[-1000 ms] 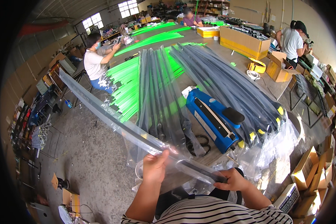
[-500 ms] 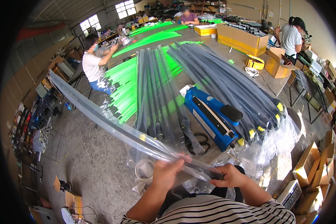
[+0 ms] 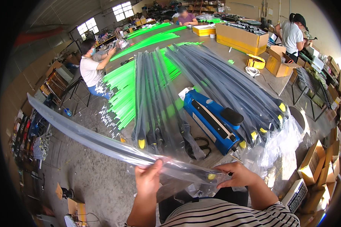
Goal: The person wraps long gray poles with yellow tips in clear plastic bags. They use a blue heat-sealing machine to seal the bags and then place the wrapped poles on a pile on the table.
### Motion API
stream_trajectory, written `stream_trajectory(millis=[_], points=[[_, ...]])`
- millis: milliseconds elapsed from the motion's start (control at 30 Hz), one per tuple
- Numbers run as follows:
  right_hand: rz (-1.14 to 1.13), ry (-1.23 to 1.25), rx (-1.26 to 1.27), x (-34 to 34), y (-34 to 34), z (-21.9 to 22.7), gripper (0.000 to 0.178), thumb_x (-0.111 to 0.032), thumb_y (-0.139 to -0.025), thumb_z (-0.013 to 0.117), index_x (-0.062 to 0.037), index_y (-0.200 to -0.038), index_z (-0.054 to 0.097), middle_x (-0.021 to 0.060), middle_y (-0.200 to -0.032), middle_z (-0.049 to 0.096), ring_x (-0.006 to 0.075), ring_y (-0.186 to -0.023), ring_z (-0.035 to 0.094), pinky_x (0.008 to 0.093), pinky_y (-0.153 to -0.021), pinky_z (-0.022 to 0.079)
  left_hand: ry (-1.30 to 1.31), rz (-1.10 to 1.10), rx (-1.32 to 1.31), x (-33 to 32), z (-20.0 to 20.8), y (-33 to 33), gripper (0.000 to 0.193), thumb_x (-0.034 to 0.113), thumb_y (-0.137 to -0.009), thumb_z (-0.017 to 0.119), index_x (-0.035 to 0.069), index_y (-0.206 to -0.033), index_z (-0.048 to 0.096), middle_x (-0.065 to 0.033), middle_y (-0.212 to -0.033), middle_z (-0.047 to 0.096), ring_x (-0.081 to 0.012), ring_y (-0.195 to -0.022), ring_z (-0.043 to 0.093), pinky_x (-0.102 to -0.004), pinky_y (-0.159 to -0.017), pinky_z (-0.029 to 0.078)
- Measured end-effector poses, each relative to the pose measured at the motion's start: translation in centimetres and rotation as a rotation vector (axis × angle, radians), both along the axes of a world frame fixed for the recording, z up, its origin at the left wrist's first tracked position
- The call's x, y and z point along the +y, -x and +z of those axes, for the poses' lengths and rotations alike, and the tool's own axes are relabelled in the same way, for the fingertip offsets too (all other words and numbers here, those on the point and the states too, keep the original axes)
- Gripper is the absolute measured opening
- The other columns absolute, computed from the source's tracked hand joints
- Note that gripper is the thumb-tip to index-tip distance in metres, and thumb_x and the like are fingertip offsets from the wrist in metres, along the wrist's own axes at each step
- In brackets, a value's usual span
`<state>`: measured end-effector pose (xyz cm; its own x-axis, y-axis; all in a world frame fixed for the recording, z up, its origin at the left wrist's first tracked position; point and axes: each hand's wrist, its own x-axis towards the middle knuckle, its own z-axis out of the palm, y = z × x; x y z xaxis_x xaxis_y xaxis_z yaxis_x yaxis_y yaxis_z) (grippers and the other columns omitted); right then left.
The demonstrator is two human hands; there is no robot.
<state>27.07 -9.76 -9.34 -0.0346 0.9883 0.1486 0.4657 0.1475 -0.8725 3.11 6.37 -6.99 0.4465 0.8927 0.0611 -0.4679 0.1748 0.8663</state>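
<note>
A long clear plastic sleeve [image 3: 102,139] with a dark strip inside slants from the upper left down to the right in front of me. Near its middle, my left hand [image 3: 148,177] grips the lower edge with thumb and fingers. At the right end, my right hand [image 3: 236,176] pinches the sleeve beside a yellow tip [image 3: 211,176] that shows through the plastic. A blue impulse sealer [image 3: 212,121] with a black handle pad lies just beyond on the table. Black-handled scissors [image 3: 201,148] sit left of it, partly under loose plastic.
Sleeved dark strips lie in a left bundle [image 3: 155,94] and a right bundle [image 3: 223,83], over green rods [image 3: 121,87]. Cardboard boxes [image 3: 241,39] and yellow tape [image 3: 256,62] sit farther right. One person [image 3: 93,68] sits at left; others are at the back and right.
The sleeve has moved left, and its far end has swung left and down. My left hand has shifted left, widening the gap between my hands. The yellow tip now shows by my right hand.
</note>
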Motion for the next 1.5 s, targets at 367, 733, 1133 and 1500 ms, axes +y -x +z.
stream_trajectory(millis=[367, 733, 1133, 1500], points=[[-0.705, -0.136, 0.528, -3.4, -4.4, 2.6, 0.002, 0.001, -0.076, 0.063, 0.0002, -0.075, 0.062, 0.004, -0.066, 0.061, 0.0056, -0.049, 0.053, 0.0179, -0.044, 0.043, 0.047, 0.379, -0.037, 2.7, -0.2, 4.3, 0.013, 0.004, -0.08, 0.059, 0.004, -0.092, 0.058, -0.0091, -0.093, 0.061, -0.0189, -0.088, 0.059, -0.0374, -0.073, 0.054], [-0.731, -0.445, 0.548, -0.9, -2.1, 2.7, 0.012, -0.006, -0.078, 0.065, 0.0016, -0.087, 0.062, 0.0029, -0.076, 0.061, 0.0072, -0.067, 0.055, 0.0187, -0.061, 0.044, 0.133, 0.364, -0.074, 3.2, -0.8, 4.0, 0.024, 0.006, -0.081, 0.058, -0.003, -0.102, 0.053, -0.012, -0.101, 0.058, -0.0198, -0.096, 0.057, -0.0337, -0.086, 0.048], [-0.805, -0.372, 0.509, -0.4, -2.7, 2.7, 0.005, -0.005, -0.074, 0.069, -0.0019, -0.075, 0.064, 0.0006, -0.068, 0.06, 0.0037, -0.059, 0.051, 0.0176, -0.054, 0.041, 0.098, 0.357, -0.053, 2.7, -1.7, 4.4, 0.024, 0.004, -0.079, 0.06, -0.003, -0.102, 0.053, -0.0122, -0.103, 0.057, -0.0209, -0.098, 0.055, -0.0354, -0.09, 0.046], [-0.763, -0.449, 0.273, -0.8, -2.1, 3.3, 0.008, 0.002, -0.068, 0.07, -0.0015, -0.074, 0.065, 0.0036, -0.071, 0.061, 0.0057, -0.06, 0.052, 0.0172, -0.054, 0.04, 0.073, 0.353, -0.046, 2.4, -2.1, 4.3, 0.014, 0.005, -0.079, 0.06, 0.005, -0.093, 0.058, -0.0077, -0.097, 0.059, -0.0181, -0.091, 0.058, -0.0349, -0.074, 0.054]])
